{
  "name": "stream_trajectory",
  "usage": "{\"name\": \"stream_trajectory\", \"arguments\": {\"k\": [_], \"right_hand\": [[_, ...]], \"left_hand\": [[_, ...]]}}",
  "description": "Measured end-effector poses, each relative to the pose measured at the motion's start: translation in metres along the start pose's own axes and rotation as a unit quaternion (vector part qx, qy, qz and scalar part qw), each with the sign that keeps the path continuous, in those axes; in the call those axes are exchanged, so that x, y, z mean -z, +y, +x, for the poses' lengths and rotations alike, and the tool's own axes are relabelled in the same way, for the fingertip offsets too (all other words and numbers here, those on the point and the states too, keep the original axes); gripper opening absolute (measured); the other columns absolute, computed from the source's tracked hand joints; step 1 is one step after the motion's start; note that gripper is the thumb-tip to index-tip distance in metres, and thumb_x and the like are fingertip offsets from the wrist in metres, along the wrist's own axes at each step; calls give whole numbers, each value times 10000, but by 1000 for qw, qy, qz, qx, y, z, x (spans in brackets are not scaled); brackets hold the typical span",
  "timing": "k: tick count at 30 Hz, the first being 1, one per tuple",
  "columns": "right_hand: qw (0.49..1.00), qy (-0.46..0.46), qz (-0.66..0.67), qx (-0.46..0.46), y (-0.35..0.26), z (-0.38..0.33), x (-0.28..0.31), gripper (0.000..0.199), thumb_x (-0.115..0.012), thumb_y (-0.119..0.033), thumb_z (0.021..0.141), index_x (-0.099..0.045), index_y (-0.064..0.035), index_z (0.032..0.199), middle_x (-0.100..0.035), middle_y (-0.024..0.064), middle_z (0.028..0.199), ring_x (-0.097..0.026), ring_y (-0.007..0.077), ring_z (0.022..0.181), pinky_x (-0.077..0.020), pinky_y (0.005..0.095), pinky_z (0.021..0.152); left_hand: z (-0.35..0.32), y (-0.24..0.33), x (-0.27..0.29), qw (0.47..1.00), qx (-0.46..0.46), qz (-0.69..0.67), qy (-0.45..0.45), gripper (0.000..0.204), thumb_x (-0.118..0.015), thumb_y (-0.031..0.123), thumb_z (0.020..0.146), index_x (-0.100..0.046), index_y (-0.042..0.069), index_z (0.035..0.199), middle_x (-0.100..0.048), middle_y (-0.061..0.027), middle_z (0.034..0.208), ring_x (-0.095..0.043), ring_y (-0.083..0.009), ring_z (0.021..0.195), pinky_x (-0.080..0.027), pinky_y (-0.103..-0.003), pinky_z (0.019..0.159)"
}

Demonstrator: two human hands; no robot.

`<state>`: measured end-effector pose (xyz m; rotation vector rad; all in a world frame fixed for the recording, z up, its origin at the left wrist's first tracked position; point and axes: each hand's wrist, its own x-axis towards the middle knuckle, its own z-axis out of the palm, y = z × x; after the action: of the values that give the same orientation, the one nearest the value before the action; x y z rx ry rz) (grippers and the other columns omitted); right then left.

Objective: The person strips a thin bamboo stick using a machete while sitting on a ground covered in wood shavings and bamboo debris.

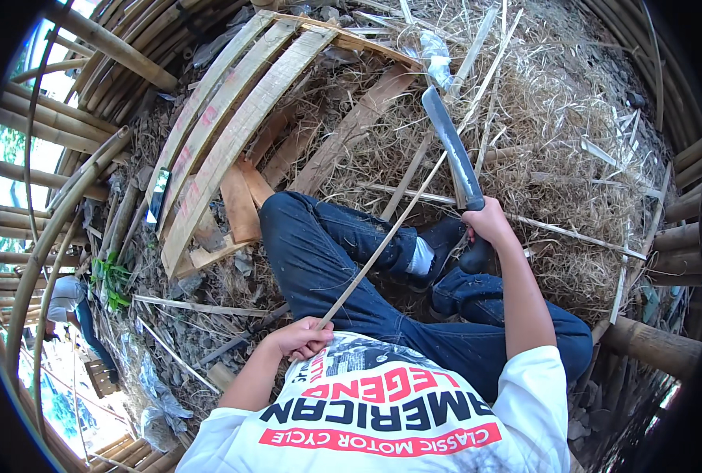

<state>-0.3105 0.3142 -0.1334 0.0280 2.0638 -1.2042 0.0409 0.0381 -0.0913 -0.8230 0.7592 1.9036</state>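
Strip (pixel 408 204), long and thin, apparently bamboo, runs slantwise from the lap up and right over the litter. Left hand (pixel 300 339): closed round the near end, just in front of the shirt (pixel 382 410). Right hand (pixel 489 221): wrapped round the upper part of the dark handle (pixel 475 256) of a long knife (pixel 453 146), blade pointing away from the body. Hands well apart, each clamped on its own piece. Blade crosses the strip in this view; whether the edge bears on it or hangs above cannot be told from overhead. Sitter has legs folded, jeans (pixel 312 244) under the near stretch of the strip, boots (pixel 444 244) beneath the middle. Dry shavings (pixel 560 102) cover the ground ahead; a slatted wooden frame (pixel 248 102) leans at left. Step in hand, judged from the hold: paring or trimming the strip by knife. Next move would call for a firm left grip, the strip turned so the intended face meets the edge, and a shallow stroke directed away from the left hand and clear of the knees.
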Motion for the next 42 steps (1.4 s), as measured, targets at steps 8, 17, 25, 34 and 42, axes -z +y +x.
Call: {"name": "stream_trajectory", "arguments": {"k": [8, 17, 25, 34, 42], "right_hand": [[1000, -6, -12, -13, 5, -35, -25, 113, -616, 4, 730, -542, 40, 807, -563, 80, 591, -565, 169, 431, -468, 333, 393], [999, -22, -47, -13, -2, -85, -28, 87, -602, 14, 733, -542, 36, 793, -561, 78, 591, -572, 169, 448, -468, 325, 403], [997, -56, 5, -52, 4, -128, -51, 100, -633, 20, 744, -547, 37, 793, -562, 76, 618, -564, 161, 451, -478, 322, 386], [995, -88, -13, -47, 6, -178, -62, 114, -626, 25, 740, -524, 30, 790, -559, 70, 611, -568, 161, 448, -484, 321, 405], [995, -88, -8, -42, 11, -201, -63, 126, -630, 31, 733, -524, 35, 801, -569, 75, 609, -582, 165, 460, -486, 314, 434]], "left_hand": [[-3, -5, -9, 999, -15, 27, 38, 262, -605, 265, 933, -436, 123, 792, -340, 66, 551, -235, 1, 399, -150, -191, 328], [-12, -15, -24, 983, -56, 136, 110, 301, -701, 225, 860, -420, 174, 765, -436, 69, 591, -335, 3, 420, -199, -174, 341], [-13, -25, -42, 956, -87, 199, 198, 291, -724, 263, 848, -472, 137, 774, -495, 58, 610, -427, -17, 462, -296, -183, 392], [-12, -37, -42, 936, -169, 256, 174, 374, -755, 287, 820, -428, 137, 717, -471, 54, 606, -424, -29, 526, -334, -215, 463], [-12, -38, -52, 891, -185, 349, 225, 372, -744, 307, 824, -457, 105, 699, -475, 57, 620, -405, -44, 593, -355, -248, 538]]}}
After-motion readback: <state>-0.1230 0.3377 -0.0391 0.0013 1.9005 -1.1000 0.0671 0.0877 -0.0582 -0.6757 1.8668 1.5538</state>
